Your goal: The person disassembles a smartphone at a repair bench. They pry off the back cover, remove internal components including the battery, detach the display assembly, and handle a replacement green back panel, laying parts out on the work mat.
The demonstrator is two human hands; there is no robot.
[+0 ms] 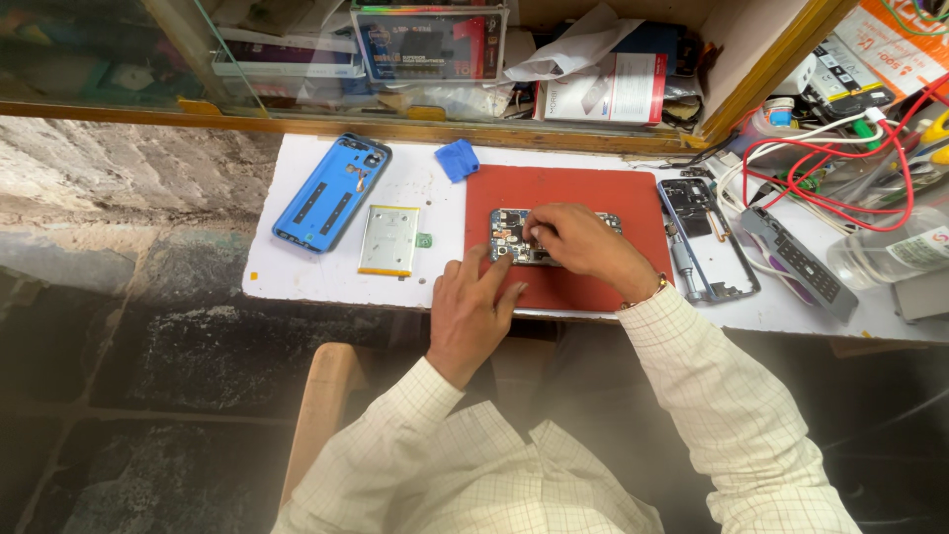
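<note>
Opened phone is lying on the red mat, long axis running 9-to-3 across the view, circuit side up. Right hand is sitting directly over its 3 o'clock half, fingers pinched narrow on something at the board near the middle; too small to tell if a tool or screw is in the pinch. Left hand is resting at 7 o'clock of the phone, fingers loosely spread and flat, fingertips touching the phone's near edge and the mat, holding nothing. Right hand is the one on the work; left is bracing. At 9 o'clock of the mat, on the white surface: a silver battery, then a blue back cover tilted toward 1 o'clock, and a small blue pick at 11. At 3 o'clock, just beside the mat, a grey phone frame, then another grey slab and a tangle of red and white wires. Behind, at 12, a wooden-edged shelf is carrying boxes and papers. Stone floor is showing at 8 o'clock.
</note>
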